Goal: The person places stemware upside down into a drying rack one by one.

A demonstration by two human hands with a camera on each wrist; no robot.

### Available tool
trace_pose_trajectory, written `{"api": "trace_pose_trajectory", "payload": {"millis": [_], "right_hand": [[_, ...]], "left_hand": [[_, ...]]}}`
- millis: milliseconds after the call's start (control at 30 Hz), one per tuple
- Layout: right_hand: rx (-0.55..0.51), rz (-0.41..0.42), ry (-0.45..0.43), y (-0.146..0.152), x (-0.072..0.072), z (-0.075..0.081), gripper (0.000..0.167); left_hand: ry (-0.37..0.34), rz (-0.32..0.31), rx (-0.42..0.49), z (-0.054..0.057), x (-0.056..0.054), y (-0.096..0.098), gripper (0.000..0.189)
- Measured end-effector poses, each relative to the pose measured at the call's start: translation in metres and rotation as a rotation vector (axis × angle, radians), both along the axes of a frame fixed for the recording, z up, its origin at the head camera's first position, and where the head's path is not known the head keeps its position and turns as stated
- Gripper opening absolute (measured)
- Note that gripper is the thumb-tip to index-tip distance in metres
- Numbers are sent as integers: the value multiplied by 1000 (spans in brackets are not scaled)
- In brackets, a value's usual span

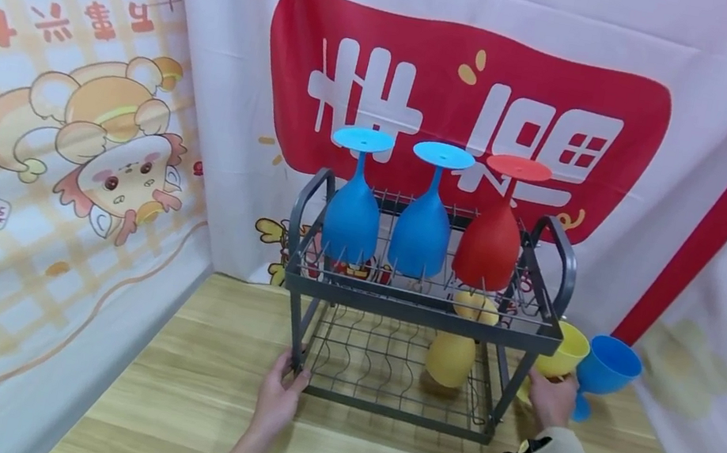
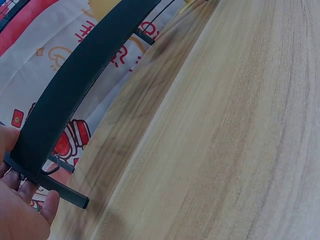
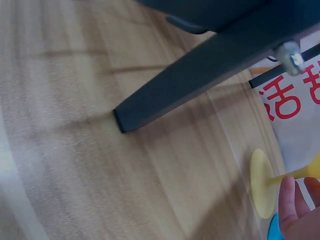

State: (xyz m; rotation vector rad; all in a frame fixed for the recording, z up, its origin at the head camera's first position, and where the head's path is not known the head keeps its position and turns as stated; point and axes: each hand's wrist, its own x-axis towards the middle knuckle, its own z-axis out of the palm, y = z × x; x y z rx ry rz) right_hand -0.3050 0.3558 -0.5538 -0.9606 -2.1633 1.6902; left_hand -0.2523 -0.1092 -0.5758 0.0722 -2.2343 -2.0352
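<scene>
Head view: a two-tier dark rack (image 1: 422, 308) stands on the wooden table (image 1: 196, 407). The left hand (image 1: 279, 397) grips its front left leg; the right hand (image 1: 551, 398) holds an upright yellow goblet (image 1: 566, 350) just right of the rack, beside a blue goblet (image 1: 607, 367).

Left wrist view: fingers (image 2: 50, 207) curl round the rack leg (image 2: 65, 100).

Right wrist view: fingertips (image 3: 287, 200) pinch the goblet's stem above its yellow base (image 3: 261, 182).

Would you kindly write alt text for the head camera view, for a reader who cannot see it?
A person's left hand holds the front left leg of a grey two-tier rack on a wooden table, while the right hand reaches a yellow goblet beside it. Two blue goblets and a red goblet stand upside down on top.
</scene>
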Motion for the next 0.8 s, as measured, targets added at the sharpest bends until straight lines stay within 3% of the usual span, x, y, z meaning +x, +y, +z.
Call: {"api": "trace_pose_trajectory", "payload": {"millis": [300,467,667,800], "right_hand": [[-44,7,-3,11,0,2,84],[-57,31,39,6,3,4,93],[-89,115,83,-8,10,7,109],[-98,127,105,-14,18,7,110]], "left_hand": [[1,-13,20,-4,1,4,53],[6,-18,8,-3,1,3,53],[-5,-7,-1,-4,-1,-1,52],[-8,-9,1,-2,-1,0,52]]}}
